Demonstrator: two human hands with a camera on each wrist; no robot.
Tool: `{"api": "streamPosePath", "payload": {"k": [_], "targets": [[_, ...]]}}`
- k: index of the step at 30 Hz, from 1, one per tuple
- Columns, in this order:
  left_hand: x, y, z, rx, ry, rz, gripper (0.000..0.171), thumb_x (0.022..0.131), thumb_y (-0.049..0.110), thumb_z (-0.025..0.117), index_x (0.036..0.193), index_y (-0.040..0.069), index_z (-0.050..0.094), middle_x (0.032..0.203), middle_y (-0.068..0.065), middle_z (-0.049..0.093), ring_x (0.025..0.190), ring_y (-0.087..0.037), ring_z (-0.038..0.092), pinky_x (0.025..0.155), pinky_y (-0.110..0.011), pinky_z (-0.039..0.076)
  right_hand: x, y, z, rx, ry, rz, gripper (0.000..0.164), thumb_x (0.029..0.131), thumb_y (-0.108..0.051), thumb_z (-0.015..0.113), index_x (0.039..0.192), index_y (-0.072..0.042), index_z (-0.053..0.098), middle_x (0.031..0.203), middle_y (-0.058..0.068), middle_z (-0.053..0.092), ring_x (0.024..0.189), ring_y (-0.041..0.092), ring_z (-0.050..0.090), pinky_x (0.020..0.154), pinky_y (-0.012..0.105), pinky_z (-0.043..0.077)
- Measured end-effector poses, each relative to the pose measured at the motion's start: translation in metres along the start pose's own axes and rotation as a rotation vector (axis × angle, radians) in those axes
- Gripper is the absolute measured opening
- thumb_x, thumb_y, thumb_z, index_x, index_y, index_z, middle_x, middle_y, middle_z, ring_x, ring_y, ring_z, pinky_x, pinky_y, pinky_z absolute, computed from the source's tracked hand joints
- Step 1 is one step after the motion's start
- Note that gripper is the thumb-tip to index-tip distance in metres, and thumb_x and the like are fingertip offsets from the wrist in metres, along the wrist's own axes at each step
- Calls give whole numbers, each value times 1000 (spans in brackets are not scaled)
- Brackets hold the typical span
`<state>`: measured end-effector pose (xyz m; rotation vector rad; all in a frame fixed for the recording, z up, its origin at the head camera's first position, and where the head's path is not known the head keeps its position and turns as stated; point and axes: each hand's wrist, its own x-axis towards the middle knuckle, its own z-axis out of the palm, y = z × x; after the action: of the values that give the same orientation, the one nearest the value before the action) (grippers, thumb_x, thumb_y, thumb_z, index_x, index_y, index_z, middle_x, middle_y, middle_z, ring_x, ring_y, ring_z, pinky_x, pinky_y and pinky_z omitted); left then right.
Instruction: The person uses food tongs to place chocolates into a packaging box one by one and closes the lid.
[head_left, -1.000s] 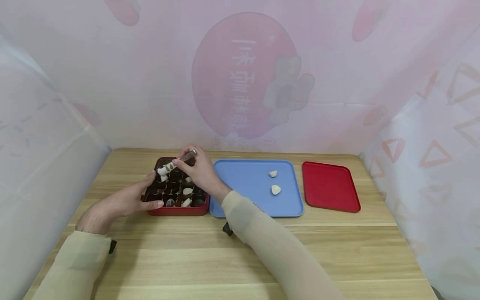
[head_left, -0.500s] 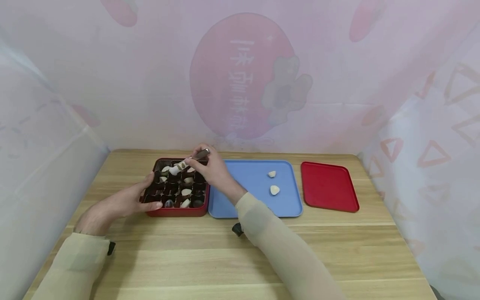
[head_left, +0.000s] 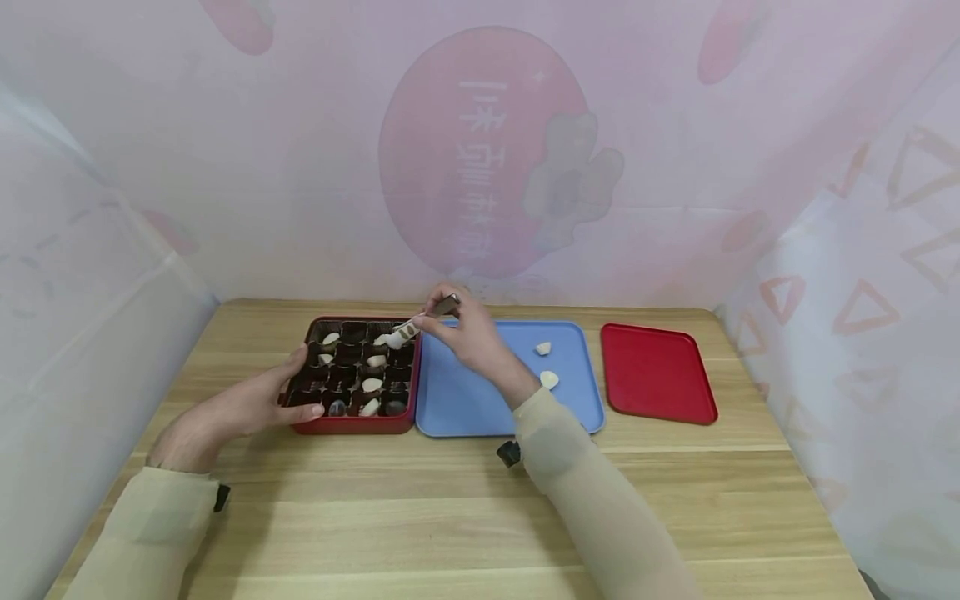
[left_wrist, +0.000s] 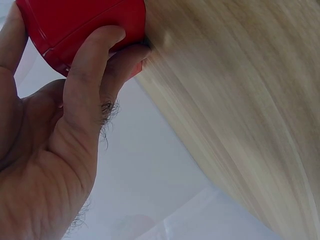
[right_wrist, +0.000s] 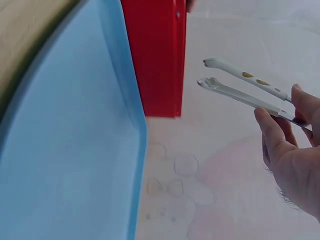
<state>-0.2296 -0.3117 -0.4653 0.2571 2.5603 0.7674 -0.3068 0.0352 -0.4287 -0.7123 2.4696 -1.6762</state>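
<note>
A red box [head_left: 352,426] with a dark divided insert stands at the left of the table. Cream-coloured pieces [head_left: 372,385], perhaps chocolates, and dark ones [head_left: 396,407] lie in several of its compartments. My left hand [head_left: 255,404] grips the box's left side, fingers against the red wall in the left wrist view. My right hand [head_left: 480,343] pinches small tongs [right_wrist: 240,97] with white, gold-spotted arms. In the right wrist view the tong tips are apart with nothing between them. From the head view they overlap the box's far right compartments.
A blue tray [head_left: 465,408] adjoins the box on the right, bearing two cream pieces, one farther back [head_left: 543,347] and one nearer [head_left: 550,380]. Beyond it lies a flat red tray or lid [head_left: 660,375]. Printed cloth hangs behind the wooden table [head_left: 420,517].
The right hand has moved right with the tongs, from the box's far left compartments to its far right ones. A cream piece shows in the far left compartment. The left hand has stayed put.
</note>
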Motion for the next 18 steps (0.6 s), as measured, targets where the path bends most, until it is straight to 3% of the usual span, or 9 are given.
{"api": "streamPosePath", "payload": {"k": [10, 18], "targets": [[1, -3, 1, -12, 2, 8, 123, 92, 60, 74, 170, 7, -5, 175, -28, -1, 155, -64, 13, 122, -80, 19, -14, 5, -38, -42, 11, 2, 18, 100, -27, 74, 105, -17, 61, 114, 1, 62, 104, 17, 65, 120, 51, 49], [2, -4, 1, -10, 3, 18, 122, 92, 58, 74, 170, 6, -5, 175, -28, -2, 155, -64, 13, 122, -79, 18, -26, 9, -64, -104, 73, 39, 17, 100, -26, 74, 101, -15, 61, 107, 4, 66, 102, 19, 68, 107, 46, 57]]}}
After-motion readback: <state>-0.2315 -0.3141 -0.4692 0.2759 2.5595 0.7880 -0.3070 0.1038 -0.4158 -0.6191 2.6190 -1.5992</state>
